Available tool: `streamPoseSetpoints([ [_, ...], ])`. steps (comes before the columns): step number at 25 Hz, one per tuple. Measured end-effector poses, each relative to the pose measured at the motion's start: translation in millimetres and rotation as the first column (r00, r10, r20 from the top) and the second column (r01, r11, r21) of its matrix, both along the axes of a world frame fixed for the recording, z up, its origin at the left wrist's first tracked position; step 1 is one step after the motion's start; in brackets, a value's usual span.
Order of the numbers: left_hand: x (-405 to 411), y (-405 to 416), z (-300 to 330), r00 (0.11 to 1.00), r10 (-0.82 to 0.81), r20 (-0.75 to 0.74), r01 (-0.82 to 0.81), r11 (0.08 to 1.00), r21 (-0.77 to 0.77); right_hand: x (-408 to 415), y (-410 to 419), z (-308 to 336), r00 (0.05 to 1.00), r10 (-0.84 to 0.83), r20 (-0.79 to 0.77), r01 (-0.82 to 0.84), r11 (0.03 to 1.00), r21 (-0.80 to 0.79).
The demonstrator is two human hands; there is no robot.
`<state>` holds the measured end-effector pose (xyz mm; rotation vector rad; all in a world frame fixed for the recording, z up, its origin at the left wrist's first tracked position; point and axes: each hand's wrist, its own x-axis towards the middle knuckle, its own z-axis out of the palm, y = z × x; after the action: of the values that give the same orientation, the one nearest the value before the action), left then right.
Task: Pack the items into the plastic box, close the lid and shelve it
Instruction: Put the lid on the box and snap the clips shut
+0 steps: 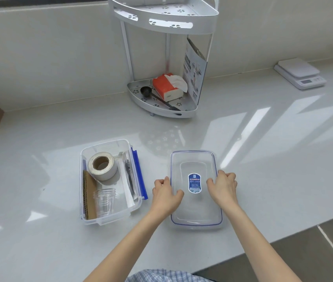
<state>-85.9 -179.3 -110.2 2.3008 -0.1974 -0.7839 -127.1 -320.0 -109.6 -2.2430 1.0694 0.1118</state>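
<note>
A clear plastic box [108, 217] with blue clips stands on the white counter at centre left. Inside it lie a roll of white tape [103, 165], a strip of brown cardboard [90, 197], stacked clear cups [104, 202] and a wrapped dark utensil [130, 180]. To its right the clear lid [196, 212] with a blue seal and a blue label lies flat on the counter. My left hand [166, 195] grips the lid's left edge and my right hand [222, 187] grips its right edge, thumbs resting on top.
A white two-tier corner shelf [161, 106] stands at the back, its lower tier holding an orange tissue pack [166, 86], a black scoop [146, 91] and a printed card. A white kitchen scale [300, 73] sits far right. The counter's front edge [283, 235] runs diagonally at lower right.
</note>
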Motion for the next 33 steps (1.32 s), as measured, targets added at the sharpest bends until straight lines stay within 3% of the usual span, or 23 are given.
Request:
streamPoseSetpoints([
  [6, 3, 7, 27, 0.985, 0.124, 0.121, -0.090, 0.964, -0.250, 8, -6, 24, 0.986, -0.002, 0.166, 0.008, 0.999, -0.032],
  [13, 25, 54, 48, 0.941, 0.276, 0.193, -0.195, 0.914, -0.356, 34, 27, 50, 0.937, 0.079, 0.339, -0.106, 0.992, 0.062],
  [22, 34, 136, 47, 0.832, 0.486, 0.266, -0.397, 0.858, -0.325, 71, 99, 43, 0.894, 0.291, 0.340, -0.346, 0.931, 0.113],
  [33, 41, 174, 31, 0.826, 0.511, 0.238, -0.454, 0.854, -0.255, 81, 141, 25, 0.870, 0.397, 0.292, -0.449, 0.883, 0.137],
])
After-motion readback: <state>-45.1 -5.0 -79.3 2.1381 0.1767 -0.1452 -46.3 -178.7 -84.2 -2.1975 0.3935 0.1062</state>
